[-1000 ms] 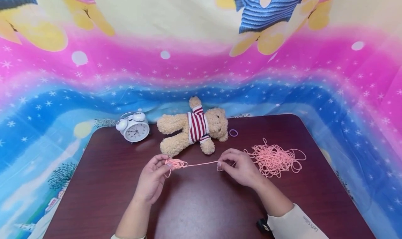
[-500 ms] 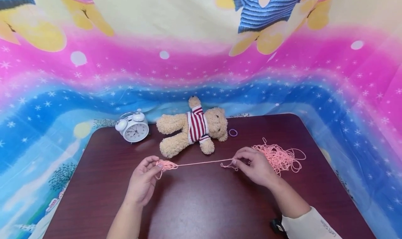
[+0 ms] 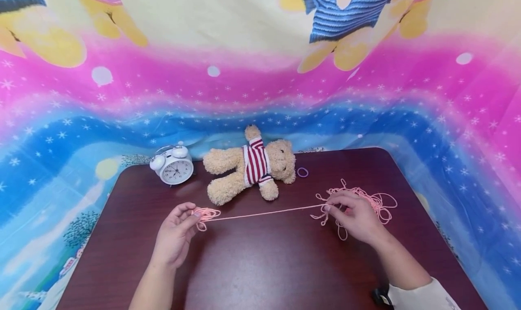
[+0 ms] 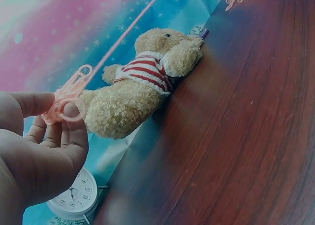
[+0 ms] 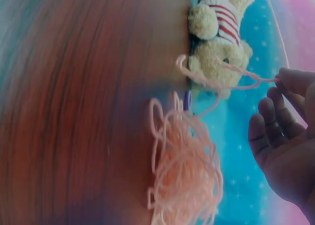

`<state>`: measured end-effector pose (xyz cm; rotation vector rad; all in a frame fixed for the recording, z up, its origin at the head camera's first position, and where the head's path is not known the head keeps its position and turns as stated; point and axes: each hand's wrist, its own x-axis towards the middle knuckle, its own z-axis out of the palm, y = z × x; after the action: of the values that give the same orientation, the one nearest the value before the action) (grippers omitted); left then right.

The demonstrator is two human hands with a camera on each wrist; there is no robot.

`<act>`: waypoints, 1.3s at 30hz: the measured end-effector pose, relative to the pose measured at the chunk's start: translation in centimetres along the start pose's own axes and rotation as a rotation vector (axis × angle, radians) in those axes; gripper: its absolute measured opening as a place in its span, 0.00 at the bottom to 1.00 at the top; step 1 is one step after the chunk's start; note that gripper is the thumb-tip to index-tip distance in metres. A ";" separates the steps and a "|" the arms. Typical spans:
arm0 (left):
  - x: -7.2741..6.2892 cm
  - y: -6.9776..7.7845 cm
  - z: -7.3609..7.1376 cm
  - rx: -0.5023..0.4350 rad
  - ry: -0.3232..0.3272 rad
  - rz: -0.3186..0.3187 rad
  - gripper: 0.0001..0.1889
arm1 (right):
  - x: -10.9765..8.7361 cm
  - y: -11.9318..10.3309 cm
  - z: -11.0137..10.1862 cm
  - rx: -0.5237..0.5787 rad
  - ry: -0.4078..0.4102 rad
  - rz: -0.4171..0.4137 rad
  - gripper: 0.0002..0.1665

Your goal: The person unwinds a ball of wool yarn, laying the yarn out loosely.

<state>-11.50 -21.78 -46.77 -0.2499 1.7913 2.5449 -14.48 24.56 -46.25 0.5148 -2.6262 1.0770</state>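
Between thumb and fingers my left hand (image 3: 174, 235) pinches a small looped bundle of pink yarn (image 3: 207, 213). From that bundle a straight strand (image 3: 264, 213) runs across to my right hand (image 3: 360, 217), whose thumb and index finger pinch it. Loose curls of yarn dangle below the right fingertips. A tangled heap of the same pink yarn (image 5: 187, 166) lies on the table just beyond the right hand, partly hidden by it in the head view. In the left wrist view, the bundle (image 4: 69, 99) shows several loops sticking out past the fingertips.
A teddy bear (image 3: 256, 163) in a red-and-white striped top lies at the back of the dark wooden table (image 3: 260, 264). To its left stands a white twin-bell alarm clock (image 3: 175, 167). A purple ring (image 3: 302, 172) lies by the bear's head. Printed cloth hangs behind.
My hands have moved apart, the left one leftward and the right one rightward toward the heap. The yarn strand between them has grown longer.
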 end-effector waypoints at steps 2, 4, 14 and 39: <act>0.0 0.1 -0.2 0.002 0.002 0.004 0.11 | -0.2 0.3 -0.6 -0.013 0.013 0.005 0.06; 0.0 0.3 -0.5 -0.002 0.004 0.007 0.11 | -0.4 0.7 -1.3 -0.021 0.023 0.005 0.06; -0.2 1.0 -1.8 -0.001 0.040 0.021 0.09 | -1.7 2.6 -4.9 -0.100 0.097 0.009 0.08; -0.7 2.3 -5.2 -0.108 0.067 0.137 0.08 | -3.6 8.0 -13.7 -0.267 0.204 0.266 0.11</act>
<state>-10.46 -27.39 -46.21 -0.2245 1.7527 2.7646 -13.21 40.47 -43.02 -0.0022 -2.6453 0.7788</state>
